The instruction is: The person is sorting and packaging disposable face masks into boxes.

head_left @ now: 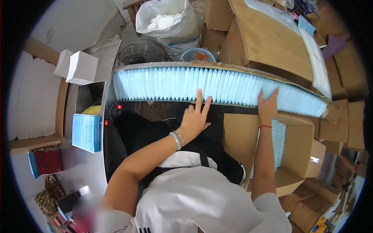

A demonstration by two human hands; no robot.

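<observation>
A long row of thin light-blue packets [163, 83] stands on edge along a curved ledge in front of me. My left hand [194, 118], with a silver bangle at the wrist, has its fingers spread and two fingertips touching the packets near the row's middle. My right hand [267, 106], with a red string at the wrist, lies flat against the packets further right. Neither hand has closed on anything. Below my right arm an open cardboard box [299, 147] holds more blue packets [276, 143] stacked on edge.
A metal machine top [103, 58] on the left carries white boxes [81, 68] and a blue packet stack [86, 133]. Behind the row stand a fan [142, 52], a white sack [167, 19] and cardboard cartons [268, 37]. More cartons [349, 116] crowd the right.
</observation>
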